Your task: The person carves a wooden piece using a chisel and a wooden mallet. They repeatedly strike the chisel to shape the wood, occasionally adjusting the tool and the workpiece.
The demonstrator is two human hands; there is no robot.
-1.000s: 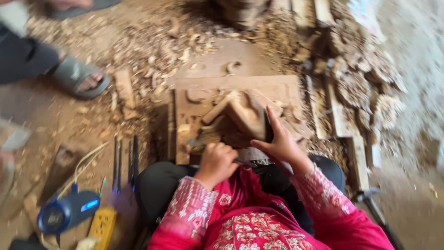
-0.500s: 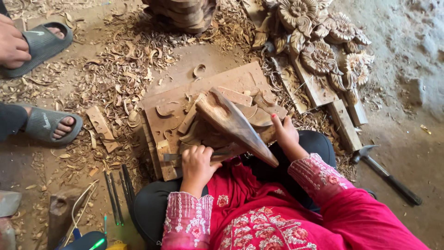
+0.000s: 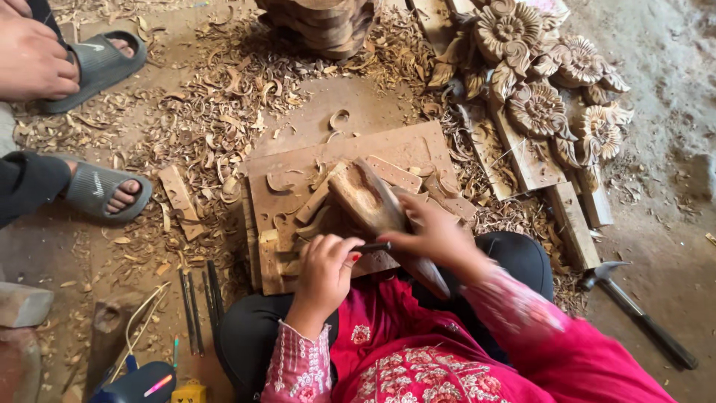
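From the head camera we look down on our lap, where a flat wooden board [image 3: 350, 168] lies across our knees and the shaving-strewn ground. On it rests a carved wooden piece [image 3: 365, 195], tilted, its long edge running down toward our right knee. Our left hand [image 3: 326, 263] is curled shut around the handle of a chisel [image 3: 373, 247], whose dark shaft lies level and points right. Our right hand [image 3: 431, 233] meets it there, fingers closed over the chisel's far end and pressing against the carved wooden piece. The two hands sit close together, just in front of our pink sleeves.

Left of our knee several thin carving tools [image 3: 200, 302] lie side by side on the ground, and a loose wooden block [image 3: 180, 200] sits among the curls of wood. To the right a hammer [image 3: 638, 315] lies on bare earth, well apart from our hands. Beyond it, finished flower carvings [image 3: 538, 75] are piled beside wooden slats. At the upper left another person's feet in grey sandals [image 3: 101, 190] stand near the shavings, and that person's hand [image 3: 33, 63] shows at the edge.
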